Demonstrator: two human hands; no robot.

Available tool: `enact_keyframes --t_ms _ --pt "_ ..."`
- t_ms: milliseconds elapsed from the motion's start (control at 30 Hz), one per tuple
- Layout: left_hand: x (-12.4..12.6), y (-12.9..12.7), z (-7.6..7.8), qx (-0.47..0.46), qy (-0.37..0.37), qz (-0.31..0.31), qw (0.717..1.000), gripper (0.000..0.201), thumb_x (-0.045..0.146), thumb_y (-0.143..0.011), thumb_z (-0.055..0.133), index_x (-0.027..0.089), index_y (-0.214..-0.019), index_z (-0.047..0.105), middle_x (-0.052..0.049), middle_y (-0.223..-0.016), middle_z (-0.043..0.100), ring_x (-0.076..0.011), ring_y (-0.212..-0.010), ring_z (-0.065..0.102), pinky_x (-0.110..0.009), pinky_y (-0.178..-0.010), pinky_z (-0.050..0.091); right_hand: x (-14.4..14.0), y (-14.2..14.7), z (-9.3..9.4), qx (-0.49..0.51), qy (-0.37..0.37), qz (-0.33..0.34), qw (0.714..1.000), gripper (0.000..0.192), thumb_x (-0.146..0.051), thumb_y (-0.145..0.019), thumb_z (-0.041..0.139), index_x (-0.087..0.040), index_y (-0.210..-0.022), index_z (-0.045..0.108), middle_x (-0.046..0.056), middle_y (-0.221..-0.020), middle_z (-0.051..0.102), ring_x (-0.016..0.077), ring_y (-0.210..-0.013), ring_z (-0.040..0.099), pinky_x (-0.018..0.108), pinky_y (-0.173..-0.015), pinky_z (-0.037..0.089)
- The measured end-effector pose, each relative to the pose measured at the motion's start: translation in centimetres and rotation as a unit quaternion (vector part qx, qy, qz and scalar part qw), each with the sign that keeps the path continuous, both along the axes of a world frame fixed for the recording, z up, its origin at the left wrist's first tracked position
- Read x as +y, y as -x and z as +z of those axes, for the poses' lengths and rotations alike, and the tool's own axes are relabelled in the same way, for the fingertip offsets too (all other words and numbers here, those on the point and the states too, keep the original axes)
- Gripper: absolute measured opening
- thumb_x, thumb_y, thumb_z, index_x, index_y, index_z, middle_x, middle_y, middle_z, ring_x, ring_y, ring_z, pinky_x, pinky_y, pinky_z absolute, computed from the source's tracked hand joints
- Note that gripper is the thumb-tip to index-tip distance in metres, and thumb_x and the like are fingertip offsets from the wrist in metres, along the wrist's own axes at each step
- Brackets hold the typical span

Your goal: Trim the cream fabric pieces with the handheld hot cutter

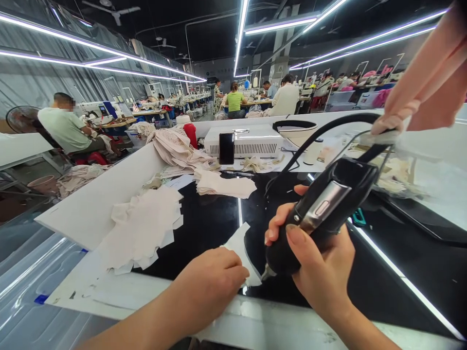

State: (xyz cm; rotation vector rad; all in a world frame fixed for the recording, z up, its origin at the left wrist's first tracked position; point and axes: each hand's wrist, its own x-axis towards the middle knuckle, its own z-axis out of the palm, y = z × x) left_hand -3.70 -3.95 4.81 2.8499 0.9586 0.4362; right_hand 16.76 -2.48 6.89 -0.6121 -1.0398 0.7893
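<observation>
One head-worn camera looks forward and down across the black worktable, very near its front edge at 6 o'clock. The workshop's rows of stations recede toward 12 o'clock.

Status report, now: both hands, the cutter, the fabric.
Right hand gripping black cutter, tip down at fabric piece. Left hand pressing that piece flat on black table. Cut stack lies left, apart.

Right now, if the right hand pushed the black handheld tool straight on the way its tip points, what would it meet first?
The right hand aims the black handheld tool down and left. Its tip would first meet the white fabric piece held flat by the left hand on the black glossy tabletop; it looks almost touching already.
</observation>
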Motion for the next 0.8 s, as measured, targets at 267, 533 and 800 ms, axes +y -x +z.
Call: enact_keyframes --t_ms 267,533,800 --pt "1.3 -1.1 -2.6 -0.051 -0.074 -0.143 0.986 0.020 0.005 -0.112 0.055 0.013 -0.115 0.073 -0.006 -0.111 0.079 -0.0187 -0.103 0.074 -0.031 -0.098 0.060 -0.4 0.4 -0.3 0.011 0.007 0.006 1.000 0.051 -0.045 -0.091 0.095 -0.034 -0.134 0.070 -0.004 -0.086 0.076 0.0142 -0.060 0.068 0.026 -0.056 0.063" --pt "2.1 -0.4 -3.3 -0.072 -0.052 -0.161 0.983 0.020 0.008 -0.114 0.054 0.012 -0.124 0.072 -0.007 -0.118 0.080 -0.0187 -0.108 0.075 -0.030 -0.102 0.061 -0.8 0.2 -0.4 0.007 -0.004 0.016 1.000 0.048 -0.043 -0.093 0.094 -0.035 -0.135 0.070 -0.004 -0.088 0.077 0.0133 -0.059 0.067 0.025 -0.052 0.062" --pt "2.4 0.6 -2.9 -0.060 -0.047 -0.140 0.987 0.023 0.009 -0.114 0.056 0.014 -0.131 0.069 -0.007 -0.122 0.078 -0.0211 -0.108 0.074 -0.033 -0.104 0.060 -0.9 0.1 -0.1 0.010 -0.008 0.009 1.000 0.051 -0.042 -0.091 0.095 -0.031 -0.133 0.069 -0.002 -0.086 0.076 0.0150 -0.059 0.070 0.026 -0.052 0.063"
